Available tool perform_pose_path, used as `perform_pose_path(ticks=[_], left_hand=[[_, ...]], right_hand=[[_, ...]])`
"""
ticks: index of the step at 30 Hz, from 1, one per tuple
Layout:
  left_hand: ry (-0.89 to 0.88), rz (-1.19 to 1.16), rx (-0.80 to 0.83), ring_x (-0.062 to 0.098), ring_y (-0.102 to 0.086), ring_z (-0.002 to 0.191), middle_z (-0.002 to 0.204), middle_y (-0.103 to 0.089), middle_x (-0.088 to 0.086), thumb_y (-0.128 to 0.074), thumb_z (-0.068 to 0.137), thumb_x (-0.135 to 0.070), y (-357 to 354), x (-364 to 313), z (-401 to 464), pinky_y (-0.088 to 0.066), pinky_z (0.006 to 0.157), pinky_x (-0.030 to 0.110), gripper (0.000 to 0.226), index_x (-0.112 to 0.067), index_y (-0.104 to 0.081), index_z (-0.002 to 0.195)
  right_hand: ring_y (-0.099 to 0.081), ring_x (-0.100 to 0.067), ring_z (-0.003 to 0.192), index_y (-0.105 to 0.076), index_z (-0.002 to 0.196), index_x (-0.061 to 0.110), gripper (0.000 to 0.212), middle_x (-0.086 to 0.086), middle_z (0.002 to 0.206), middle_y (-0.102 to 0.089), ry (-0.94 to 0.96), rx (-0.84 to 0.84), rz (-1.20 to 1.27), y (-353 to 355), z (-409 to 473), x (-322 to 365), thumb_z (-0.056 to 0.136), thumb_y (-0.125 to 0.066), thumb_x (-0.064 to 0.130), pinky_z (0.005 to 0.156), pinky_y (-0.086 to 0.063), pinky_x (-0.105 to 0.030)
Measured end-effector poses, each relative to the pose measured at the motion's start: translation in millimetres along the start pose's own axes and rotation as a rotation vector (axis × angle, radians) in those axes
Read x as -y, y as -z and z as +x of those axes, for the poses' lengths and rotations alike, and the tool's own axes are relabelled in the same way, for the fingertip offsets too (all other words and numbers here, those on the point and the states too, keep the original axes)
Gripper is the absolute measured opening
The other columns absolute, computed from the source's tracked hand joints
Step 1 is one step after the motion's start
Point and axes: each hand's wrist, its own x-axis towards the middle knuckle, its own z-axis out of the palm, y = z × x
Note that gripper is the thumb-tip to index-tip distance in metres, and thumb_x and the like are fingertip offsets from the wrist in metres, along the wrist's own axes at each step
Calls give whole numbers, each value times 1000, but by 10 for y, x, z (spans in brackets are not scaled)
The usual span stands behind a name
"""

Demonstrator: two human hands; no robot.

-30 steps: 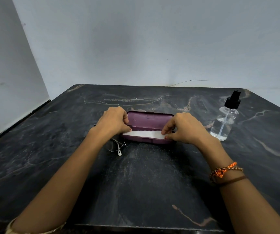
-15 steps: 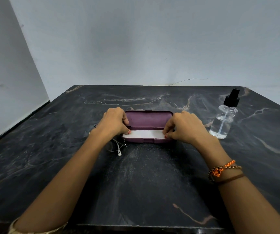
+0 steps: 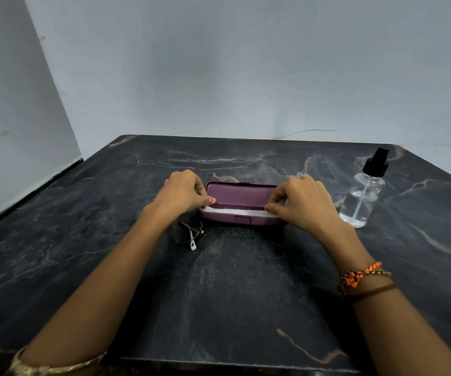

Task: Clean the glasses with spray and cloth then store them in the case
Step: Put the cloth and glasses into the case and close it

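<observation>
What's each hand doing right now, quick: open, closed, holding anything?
Left hand: closed, pinching the left end of the white cloth over the open case.
Right hand: closed, pinching the cloth's right end.

Dark marble tabletop with pale and rust-coloured veins (image 3: 232,289), set into a corner formed by a grey painted back wall (image 3: 246,71) and a lighter side wall (image 3: 10,126). A thin crack (image 3: 308,131) is seen low on the back wall.
</observation>
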Motion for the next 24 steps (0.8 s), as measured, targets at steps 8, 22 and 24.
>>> perform_pose_path(ticks=[8, 22, 24], left_hand=[[-38, -32, -234, 17, -55, 66, 59, -55, -5, -66, 77, -33, 98, 89, 58, -47, 72, 34, 22, -18, -58, 64], [346, -35, -165, 16, -62, 61, 78, -68, 13, -60, 84, -26, 446, 733, 94, -50, 65, 26, 27, -10, -63, 62], [402, -179, -53, 2, -47, 31, 61, -60, 6, -58, 86, -21, 441, 740, 89, -43, 39, 13, 28, -9, -62, 61]], right_hand=[[-47, -22, 87, -70, 96, 15, 20, -4, 90, -71, 167, -358, 121, -70, -38, 209, 83, -61, 28, 70, -29, -31], [-53, -24, 74, -73, 75, 17, 23, -1, 70, -65, 416, -251, 170, -251, -252, 704, 74, -59, 35, 64, -32, -31], [-51, -23, 74, -72, 72, 17, 27, -1, 68, -65, 428, -202, 147, -256, -256, 714, 74, -57, 40, 65, -31, -32]])
